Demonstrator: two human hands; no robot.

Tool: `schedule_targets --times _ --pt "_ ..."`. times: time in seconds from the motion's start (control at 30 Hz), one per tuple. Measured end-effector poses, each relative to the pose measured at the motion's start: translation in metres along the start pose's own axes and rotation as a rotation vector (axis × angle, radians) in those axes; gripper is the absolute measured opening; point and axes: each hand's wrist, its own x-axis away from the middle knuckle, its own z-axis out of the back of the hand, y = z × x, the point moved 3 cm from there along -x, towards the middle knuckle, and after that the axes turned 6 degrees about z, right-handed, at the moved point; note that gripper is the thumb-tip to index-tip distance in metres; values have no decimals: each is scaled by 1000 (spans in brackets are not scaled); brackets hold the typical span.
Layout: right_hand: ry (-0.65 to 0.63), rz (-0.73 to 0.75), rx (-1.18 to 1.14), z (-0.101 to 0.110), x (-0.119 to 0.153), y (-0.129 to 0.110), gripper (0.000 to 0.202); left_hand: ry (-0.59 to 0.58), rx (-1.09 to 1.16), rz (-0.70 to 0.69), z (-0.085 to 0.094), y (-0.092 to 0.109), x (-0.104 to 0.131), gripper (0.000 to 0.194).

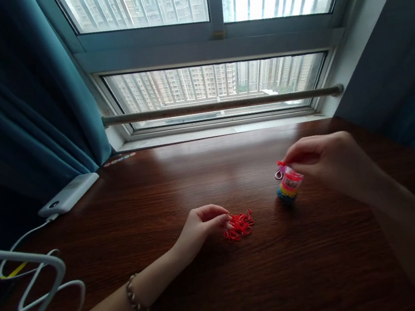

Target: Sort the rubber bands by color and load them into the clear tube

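A small pile of thin red rubber bands (240,225) lies on the dark wooden table. My left hand (206,226) is at the pile's left edge, thumb and forefinger pinched on some of the bands. To the right stands a small clear jar (290,184), slightly tilted, with pink, yellow and blue layers in it. A purple piece with a ring (279,174) shows at its upper left side. My right hand (319,159) is closed in a pinch at the jar's mouth, with a bit of red band showing at the fingertips. Its other fingers are partly hidden.
A white power bank (69,194) with a white cable (31,231) lies at the left by the blue curtain (26,89). A thicker white tube (59,271) curves in at lower left. A rail (219,105) crosses before the window.
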Motion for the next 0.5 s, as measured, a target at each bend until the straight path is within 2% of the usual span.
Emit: schedule_targets --times 0.1,0.33,0.5 --pt "-99 -124 89 20 1 22 12 3 -22 -8 2 -1 -2 19" --pt "-256 -119 122 0 -4 35 16 24 -56 -15 4 0 -2 18" --pt "-306 -132 62 0 -2 41 16 18 -64 -7 4 0 -2 18"
